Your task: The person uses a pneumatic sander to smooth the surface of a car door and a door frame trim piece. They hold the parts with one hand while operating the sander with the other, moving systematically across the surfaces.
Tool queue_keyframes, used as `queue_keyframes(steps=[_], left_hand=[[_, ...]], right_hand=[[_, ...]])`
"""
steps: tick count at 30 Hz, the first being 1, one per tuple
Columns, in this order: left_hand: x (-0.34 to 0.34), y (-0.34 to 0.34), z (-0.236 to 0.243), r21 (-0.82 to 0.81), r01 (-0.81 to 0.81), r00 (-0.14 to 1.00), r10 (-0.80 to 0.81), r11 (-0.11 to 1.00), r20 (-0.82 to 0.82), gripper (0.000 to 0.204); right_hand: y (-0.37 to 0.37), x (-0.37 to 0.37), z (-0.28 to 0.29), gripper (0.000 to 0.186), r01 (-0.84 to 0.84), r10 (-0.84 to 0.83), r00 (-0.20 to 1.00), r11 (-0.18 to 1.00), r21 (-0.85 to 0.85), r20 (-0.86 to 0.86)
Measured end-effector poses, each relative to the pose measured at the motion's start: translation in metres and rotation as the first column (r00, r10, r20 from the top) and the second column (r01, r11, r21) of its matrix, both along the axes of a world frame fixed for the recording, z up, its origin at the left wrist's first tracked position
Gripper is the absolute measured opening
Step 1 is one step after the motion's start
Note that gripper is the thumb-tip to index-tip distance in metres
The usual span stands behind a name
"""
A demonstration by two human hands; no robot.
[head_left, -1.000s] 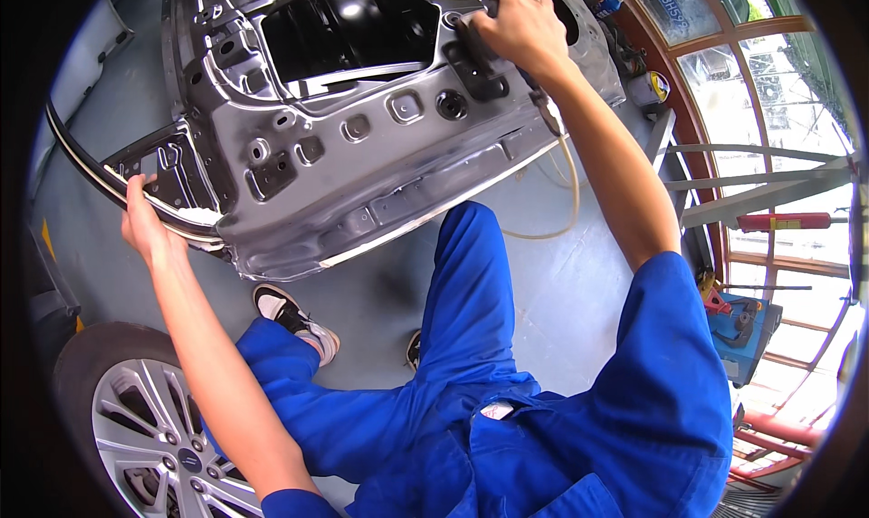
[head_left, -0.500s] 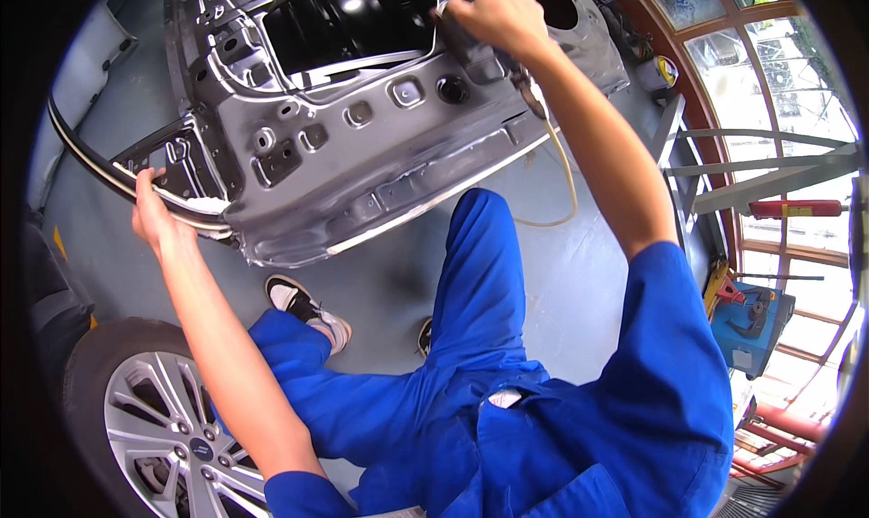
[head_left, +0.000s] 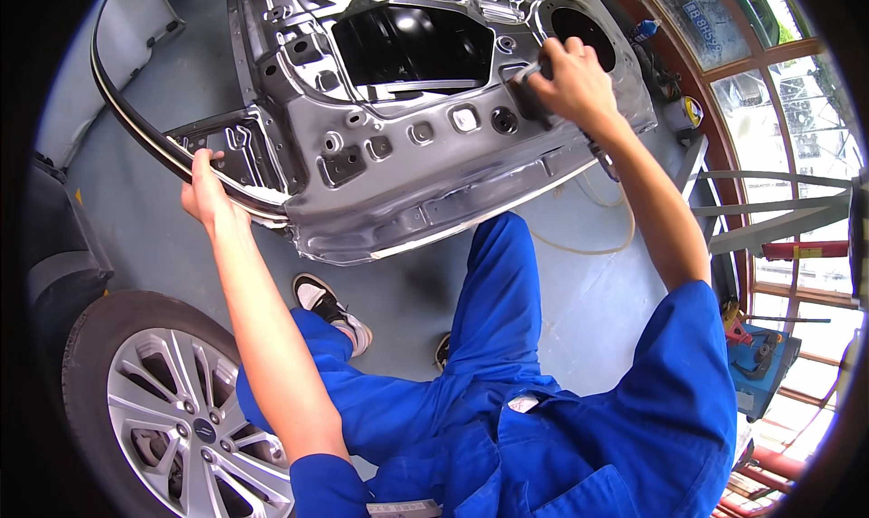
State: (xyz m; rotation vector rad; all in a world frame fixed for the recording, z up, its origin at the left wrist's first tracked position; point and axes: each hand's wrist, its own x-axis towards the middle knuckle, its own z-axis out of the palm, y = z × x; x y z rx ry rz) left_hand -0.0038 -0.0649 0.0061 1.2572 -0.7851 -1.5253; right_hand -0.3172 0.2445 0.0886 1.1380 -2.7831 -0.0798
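A grey metal car door [head_left: 380, 179] lies inner side up in front of me, with a curved black-and-silver window frame [head_left: 127, 111] running off its left end. My left hand [head_left: 210, 194] is closed round that frame, close to where it meets the door's body. Over the right part of the door, my right hand [head_left: 579, 84] grips a dark hand-held tool [head_left: 534, 102]. Motion smears the tool, so its kind and whether it touches the metal cannot be made out. A thin pale hose [head_left: 630, 224] hangs in a loop below my right forearm.
A wheel with a silver rim [head_left: 186, 418] is at the lower left, beside my leg. At the far left stands a pale panel [head_left: 90, 57]. On the right are a grey metal stand [head_left: 769, 210], a blue box with tools [head_left: 765, 369] and tall windows.
My right hand and the tool have moved rightward and nearer over the door. The left hand keeps its hold on the frame. The whole view has shifted, with the door farther right.
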Motion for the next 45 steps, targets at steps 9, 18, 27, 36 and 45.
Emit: queue_keyframes(steps=[9, 18, 27, 36, 45], left_hand=[[-0.003, 0.0, -0.007, -0.028, 0.007, 1.0, -0.007, 1.0, -0.009, 0.017], [-0.002, -0.003, -0.012, -0.016, -0.014, 1.0, 0.014, 1.0, -0.007, 0.016], [-0.004, -0.004, -0.013, 0.007, 0.001, 1.0, -0.001, 1.0, -0.02, 0.018], [-0.003, 0.0, -0.012, 0.002, 0.007, 0.999, -0.007, 1.0, -0.052, 0.018], [-0.004, -0.003, -0.011, 0.017, -0.03, 0.999, 0.031, 0.999, -0.041, 0.017]], right_hand=[[0.013, -0.029, -0.001, 0.051, 0.073, -0.072, 0.996, 0.997, -0.018, 0.048], [-0.033, 0.043, 0.0, 0.041, -0.109, 0.103, 0.994, 0.956, -0.272, -0.036], [-0.016, 0.034, 0.001, 0.043, -0.106, 0.087, 0.993, 0.958, -0.266, -0.084], [-0.036, 0.048, -0.004, 0.04, -0.153, 0.12, 0.986, 0.928, -0.339, -0.117], [-0.015, 0.054, -0.006, 0.032, -0.234, 0.178, 0.965, 0.914, -0.331, -0.192]])
